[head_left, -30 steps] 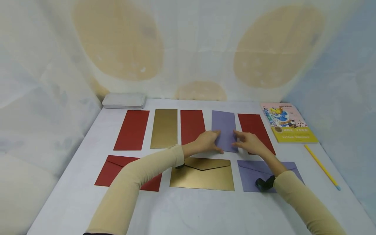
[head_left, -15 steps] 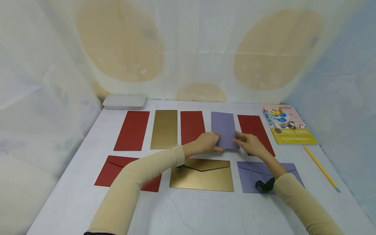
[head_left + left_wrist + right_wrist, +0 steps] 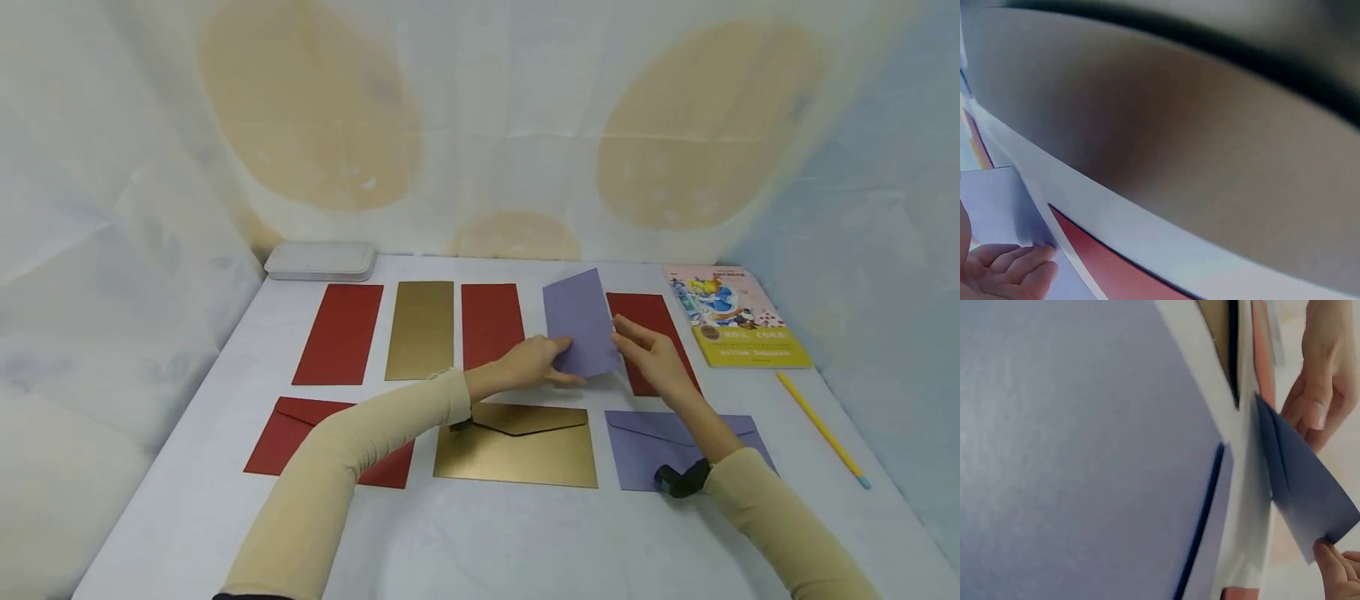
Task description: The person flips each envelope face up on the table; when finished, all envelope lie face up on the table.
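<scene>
A purple envelope (image 3: pixel 581 321) is tilted up off the table, its right side higher. My left hand (image 3: pixel 525 364) holds its lower left edge between thumb and fingers. My right hand (image 3: pixel 651 358) pinches the right edge with thumb and fingertips. From the right wrist view, the raised envelope (image 3: pixel 1310 481) shows a fold line on its underside, with the left hand (image 3: pixel 1329 375) above and the right hand (image 3: pixel 1338 572) at the corner. Red envelopes (image 3: pixel 491 321) (image 3: pixel 648 333) lie on either side. In the left wrist view a blurred surface covers much of the picture.
Farther left lie a gold envelope (image 3: pixel 420 329) and a red one (image 3: pixel 337 333). In front are red (image 3: pixel 386 467), gold (image 3: pixel 517 458) and purple (image 3: pixel 637 458) envelopes with flaps showing. A pale case (image 3: pixel 320 260), a book (image 3: pixel 738 317) and a yellow pencil (image 3: pixel 821 427) are around them.
The purple envelope has gone from nearly flat on the table to raised and tilted. My right hand has moved slightly up and right with its edge; the left has shifted slightly right.
</scene>
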A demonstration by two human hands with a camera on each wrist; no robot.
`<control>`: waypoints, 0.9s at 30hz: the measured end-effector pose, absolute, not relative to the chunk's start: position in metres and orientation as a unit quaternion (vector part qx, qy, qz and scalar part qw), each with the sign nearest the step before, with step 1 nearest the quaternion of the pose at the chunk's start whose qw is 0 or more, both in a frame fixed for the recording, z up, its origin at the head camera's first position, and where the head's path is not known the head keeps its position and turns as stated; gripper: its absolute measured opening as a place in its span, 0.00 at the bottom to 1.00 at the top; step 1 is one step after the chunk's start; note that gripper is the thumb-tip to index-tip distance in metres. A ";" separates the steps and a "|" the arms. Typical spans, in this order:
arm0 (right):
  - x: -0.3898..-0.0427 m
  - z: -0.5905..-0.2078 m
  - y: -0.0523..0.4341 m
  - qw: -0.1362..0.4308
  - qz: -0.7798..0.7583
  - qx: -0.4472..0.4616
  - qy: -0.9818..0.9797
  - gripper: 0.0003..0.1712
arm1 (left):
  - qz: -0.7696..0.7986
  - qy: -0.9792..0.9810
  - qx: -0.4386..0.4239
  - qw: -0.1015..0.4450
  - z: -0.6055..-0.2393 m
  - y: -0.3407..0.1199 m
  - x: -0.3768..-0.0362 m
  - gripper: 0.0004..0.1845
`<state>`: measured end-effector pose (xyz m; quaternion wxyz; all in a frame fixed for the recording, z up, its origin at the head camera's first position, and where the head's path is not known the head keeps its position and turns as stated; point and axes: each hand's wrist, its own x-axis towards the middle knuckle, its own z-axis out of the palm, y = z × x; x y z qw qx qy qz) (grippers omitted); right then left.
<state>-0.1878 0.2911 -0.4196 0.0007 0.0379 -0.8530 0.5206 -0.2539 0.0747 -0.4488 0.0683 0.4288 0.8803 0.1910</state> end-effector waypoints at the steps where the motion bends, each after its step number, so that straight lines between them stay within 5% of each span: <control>1: -0.187 -0.418 0.290 0.006 0.532 0.038 -0.846 0.34 | 0.216 0.876 0.424 0.081 -0.449 0.076 -0.254 0.38; 10: -0.188 -0.411 0.289 0.034 0.630 0.065 -0.773 0.32 | 0.378 0.837 0.358 0.167 -0.447 0.085 -0.250 0.39; 27: -0.188 -0.423 0.270 -0.030 0.584 0.131 -0.801 0.31 | 0.499 0.810 0.300 0.076 -0.434 0.076 -0.237 0.44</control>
